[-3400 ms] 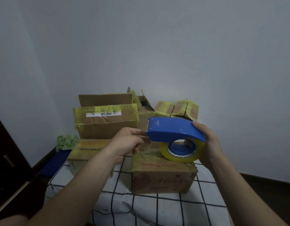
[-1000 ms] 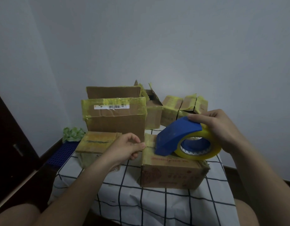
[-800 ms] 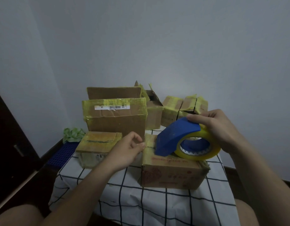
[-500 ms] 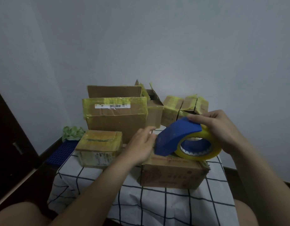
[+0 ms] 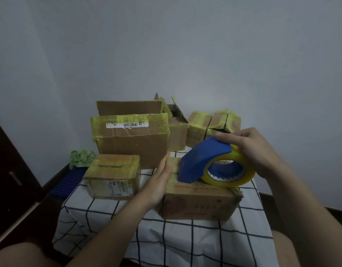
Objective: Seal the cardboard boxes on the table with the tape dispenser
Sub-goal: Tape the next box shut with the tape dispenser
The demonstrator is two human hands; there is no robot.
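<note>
Because the tape dispenser (image 5: 202,160) is tilted nose-down onto the top of the near cardboard box (image 5: 199,205), with the right hand (image 5: 256,151) closed in a grip round its blue hood and yellow tape roll (image 5: 231,179), a crooked or wrinkled strip could be laid if the pull is begun off the flap seam. The box is braced only by the left hand (image 5: 158,182), whose grip is wide, the palm pressed flat to the box's left end; were that pressure eased, the box could be dragged across the checked cloth of the desk (image 5: 185,243). Whether the tape's free end is stuck to the cardboard cannot be told, as it is hidden under the hood. That hand lies close to the dispenser's nose, so a nick from the cutter is possible. Room is tight: a small taped box (image 5: 112,176) sits just beside the left hand, a large labelled box (image 5: 131,143) stands just behind, and an open box (image 5: 176,130) and more taped boxes (image 5: 210,124) are crowded at the back. A green bundle (image 5: 81,158) and a blue crate (image 5: 70,182) are seen beyond the desk's left edge.
</note>
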